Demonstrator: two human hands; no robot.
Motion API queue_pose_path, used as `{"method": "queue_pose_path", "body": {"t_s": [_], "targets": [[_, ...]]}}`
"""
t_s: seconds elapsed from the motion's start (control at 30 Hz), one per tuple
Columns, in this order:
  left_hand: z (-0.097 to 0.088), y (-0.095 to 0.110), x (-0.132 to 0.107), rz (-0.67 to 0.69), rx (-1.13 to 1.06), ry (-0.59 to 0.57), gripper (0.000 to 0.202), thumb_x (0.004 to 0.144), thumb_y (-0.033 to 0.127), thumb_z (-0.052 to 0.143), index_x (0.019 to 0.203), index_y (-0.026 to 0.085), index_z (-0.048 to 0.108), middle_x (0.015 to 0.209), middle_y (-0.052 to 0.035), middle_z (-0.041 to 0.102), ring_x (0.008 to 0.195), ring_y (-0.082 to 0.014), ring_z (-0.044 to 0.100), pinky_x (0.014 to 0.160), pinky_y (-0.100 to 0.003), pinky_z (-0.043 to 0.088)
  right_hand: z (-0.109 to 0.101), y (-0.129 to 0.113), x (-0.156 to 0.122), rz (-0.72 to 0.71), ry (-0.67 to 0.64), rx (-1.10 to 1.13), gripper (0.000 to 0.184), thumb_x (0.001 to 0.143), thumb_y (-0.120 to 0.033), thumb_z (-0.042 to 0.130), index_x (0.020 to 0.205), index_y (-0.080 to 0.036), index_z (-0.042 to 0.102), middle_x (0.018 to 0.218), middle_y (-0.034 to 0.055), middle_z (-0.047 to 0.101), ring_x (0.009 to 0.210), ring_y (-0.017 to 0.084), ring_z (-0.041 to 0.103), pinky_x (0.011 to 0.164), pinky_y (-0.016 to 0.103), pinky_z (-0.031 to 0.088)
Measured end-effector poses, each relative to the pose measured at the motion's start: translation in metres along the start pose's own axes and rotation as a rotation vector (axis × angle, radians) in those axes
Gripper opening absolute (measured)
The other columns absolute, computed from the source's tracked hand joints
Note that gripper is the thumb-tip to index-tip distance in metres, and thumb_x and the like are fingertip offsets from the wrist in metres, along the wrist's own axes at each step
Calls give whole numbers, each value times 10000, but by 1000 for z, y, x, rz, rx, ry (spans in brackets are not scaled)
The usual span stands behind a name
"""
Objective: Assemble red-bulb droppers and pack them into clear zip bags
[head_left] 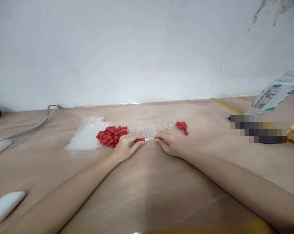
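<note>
Pinching a red bulb [140, 140] with the left hand [127, 146] and a clear tube [150, 139] with the right hand [170, 143]. Holding both in line between the hands, forming one long axis running left to right.

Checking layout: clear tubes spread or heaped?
Spread: the clear tubes lie side by side in a row between the red heap and red cluster.

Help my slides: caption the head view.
Left hand grips a slim red rubbery piece, right hand a slender clear plastic tube.
</note>
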State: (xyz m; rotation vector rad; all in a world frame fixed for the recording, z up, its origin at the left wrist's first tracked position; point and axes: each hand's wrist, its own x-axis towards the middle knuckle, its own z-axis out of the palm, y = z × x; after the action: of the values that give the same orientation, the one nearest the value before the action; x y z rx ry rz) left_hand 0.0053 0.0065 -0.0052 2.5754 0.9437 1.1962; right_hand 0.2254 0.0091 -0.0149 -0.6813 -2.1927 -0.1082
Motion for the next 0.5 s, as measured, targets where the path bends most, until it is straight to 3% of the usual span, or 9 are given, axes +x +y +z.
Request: {"method": "queue_pose_path", "body": {"t_s": [0.5], "targets": [[3, -1, 0, 150, 53, -13, 116, 848, 217, 549, 898, 159, 637, 813, -47, 678, 733, -144, 630, 669, -256, 515, -2, -2, 3, 122, -239, -52, 324, 926, -254, 333, 730, -152, 570, 623, 10, 596, 574, 116, 498, 660, 278, 299]]}}
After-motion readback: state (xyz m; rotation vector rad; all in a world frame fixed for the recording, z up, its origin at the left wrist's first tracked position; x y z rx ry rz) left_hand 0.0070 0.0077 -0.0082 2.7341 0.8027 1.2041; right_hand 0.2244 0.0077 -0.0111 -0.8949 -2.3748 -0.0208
